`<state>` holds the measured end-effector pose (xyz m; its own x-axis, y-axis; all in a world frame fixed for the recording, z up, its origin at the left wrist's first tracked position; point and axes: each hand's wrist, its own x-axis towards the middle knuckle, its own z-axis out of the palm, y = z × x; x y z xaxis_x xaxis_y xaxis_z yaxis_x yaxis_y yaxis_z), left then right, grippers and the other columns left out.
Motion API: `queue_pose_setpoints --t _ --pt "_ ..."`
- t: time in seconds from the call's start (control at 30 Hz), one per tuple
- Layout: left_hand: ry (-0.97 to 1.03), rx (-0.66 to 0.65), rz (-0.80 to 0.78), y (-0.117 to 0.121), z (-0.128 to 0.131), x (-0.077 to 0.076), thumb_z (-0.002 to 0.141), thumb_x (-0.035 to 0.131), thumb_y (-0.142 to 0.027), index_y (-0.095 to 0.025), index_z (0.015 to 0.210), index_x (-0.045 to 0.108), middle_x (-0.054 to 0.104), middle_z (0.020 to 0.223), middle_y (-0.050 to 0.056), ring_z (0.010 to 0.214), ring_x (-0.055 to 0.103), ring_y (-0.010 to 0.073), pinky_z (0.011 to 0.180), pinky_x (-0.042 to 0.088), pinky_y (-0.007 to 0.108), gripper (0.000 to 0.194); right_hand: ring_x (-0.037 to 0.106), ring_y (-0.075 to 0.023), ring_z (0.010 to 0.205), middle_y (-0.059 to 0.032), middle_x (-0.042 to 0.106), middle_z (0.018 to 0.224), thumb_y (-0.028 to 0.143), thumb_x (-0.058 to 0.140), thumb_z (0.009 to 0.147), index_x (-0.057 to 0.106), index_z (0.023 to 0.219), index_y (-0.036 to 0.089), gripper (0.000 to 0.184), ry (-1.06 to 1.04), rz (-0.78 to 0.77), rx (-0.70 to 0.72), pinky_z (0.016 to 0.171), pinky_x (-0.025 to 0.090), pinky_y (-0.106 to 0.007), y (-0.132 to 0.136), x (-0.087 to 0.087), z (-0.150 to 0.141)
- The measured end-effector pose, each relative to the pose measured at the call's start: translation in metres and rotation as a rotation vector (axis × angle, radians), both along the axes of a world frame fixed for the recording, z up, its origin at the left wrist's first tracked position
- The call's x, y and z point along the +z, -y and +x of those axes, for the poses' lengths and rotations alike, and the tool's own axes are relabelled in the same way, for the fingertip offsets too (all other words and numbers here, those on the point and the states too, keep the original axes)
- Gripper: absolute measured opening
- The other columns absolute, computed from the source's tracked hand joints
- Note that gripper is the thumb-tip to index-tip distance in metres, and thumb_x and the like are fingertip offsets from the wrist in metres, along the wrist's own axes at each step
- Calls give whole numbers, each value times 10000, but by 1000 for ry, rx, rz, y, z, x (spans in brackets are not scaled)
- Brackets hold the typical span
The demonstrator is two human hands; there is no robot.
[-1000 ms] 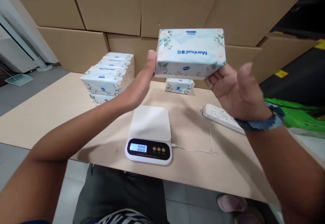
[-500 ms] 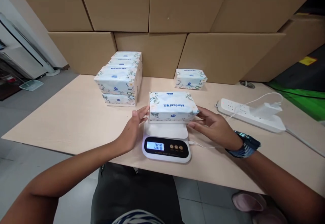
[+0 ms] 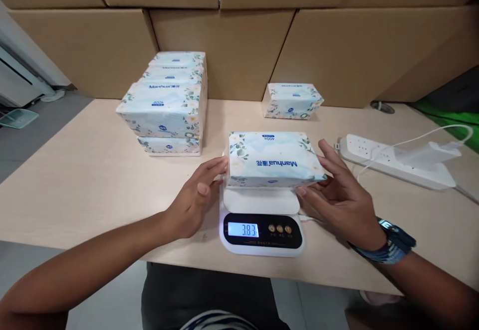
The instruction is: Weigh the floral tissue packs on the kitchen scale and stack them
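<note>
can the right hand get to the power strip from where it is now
Probably yes. The right hand sits at the tissue pack on the scale; the power strip lies on its right, with only bare table between.

Your two forearms are bare, with no sleeves showing anywhere along them. Your left hand (image 3: 192, 198) wears nothing: no ring, band or glove. Your right hand (image 3: 342, 198) is also ungloved, but at its wrist, toward five o'clock from the hand, sits a dark blue watch (image 3: 391, 243) with a chunky case and a wide strap. At six o'clock, your lap shows dark grey trousers (image 3: 187, 295) and a striped black-and-white hem (image 3: 215, 320).
</note>
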<state>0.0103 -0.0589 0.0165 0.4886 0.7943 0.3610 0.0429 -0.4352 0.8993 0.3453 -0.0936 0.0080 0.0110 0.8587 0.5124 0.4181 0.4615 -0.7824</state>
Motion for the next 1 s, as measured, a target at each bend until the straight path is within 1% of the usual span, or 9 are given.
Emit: queue_pose_setpoints --t 0.07,0.17,0.23,0.37,0.47,0.57,0.7,0.83,1.0 --pt "-25 -40 21 0 -3 0 1103 246 -720 -459 1677 456 418 1744 56 1641 414 296 1259 569 477 664 576 -292 1551 99 369 1802 200 800 953 579 1541 558 723 14 -6 -8 1071 712 -428 3 1 0" --pt "-28 -74 48 1 -6 0 1110 255 -709 -404 1711 411 404 1748 76 1639 409 281 1231 595 419 692 414 -345 1650 120 416 1766 237 807 935 585 1534 573 721 53 -39 -61 1224 585 -602 7 3 -1" --pt "-33 -85 70 1 -7 0 1109 272 -711 -364 1731 377 388 1756 95 1652 389 281 1251 577 423 720 388 -378 1654 117 435 1754 262 815 916 605 1527 560 712 69 -71 -97 1217 569 -656 9 5 -1" --pt "-72 -123 155 1 -9 3 1129 276 -667 -325 1753 311 374 1777 117 1693 324 282 1386 404 511 712 319 -378 1676 127 414 1764 251 814 893 585 1543 570 760 111 -81 -127 1188 576 -673 11 9 1" --pt "-83 -111 175 -1 -11 4 1130 250 -669 -310 1745 335 387 1772 127 1694 322 288 1414 338 522 717 289 -378 1688 110 409 1768 214 841 858 555 1582 535 842 209 8 -117 1166 585 -688 6 11 7" --pt "-87 -79 135 -5 -11 6 1109 232 -717 -321 1737 354 415 1757 132 1680 351 299 1393 366 530 753 392 -398 1650 60 484 1732 247 893 814 570 1593 458 869 262 161 -108 1031 693 -652 -3 9 16" --pt "-88 -60 162 -11 -11 9 1106 257 -727 -337 1724 390 468 1740 108 1643 430 320 1319 463 556 743 414 -421 1644 20 499 1733 415 930 797 539 1628 410 919 292 277 -54 1007 706 -646 -9 5 28" --pt "-142 30 181 -15 -11 15 1091 225 -754 -440 1671 466 531 1710 14 1585 518 317 1239 535 574 702 299 -420 1698 88 407 1788 562 882 821 479 1644 511 917 301 252 -33 1072 672 -640 -7 7 33" --pt "-213 8 229 -19 -13 17 1126 399 -627 -408 1674 446 522 1706 71 1569 516 337 1184 577 571 593 69 -409 1753 154 206 1847 772 840 779 361 1654 628 1008 242 128 15 1236 543 -669 -9 5 33"
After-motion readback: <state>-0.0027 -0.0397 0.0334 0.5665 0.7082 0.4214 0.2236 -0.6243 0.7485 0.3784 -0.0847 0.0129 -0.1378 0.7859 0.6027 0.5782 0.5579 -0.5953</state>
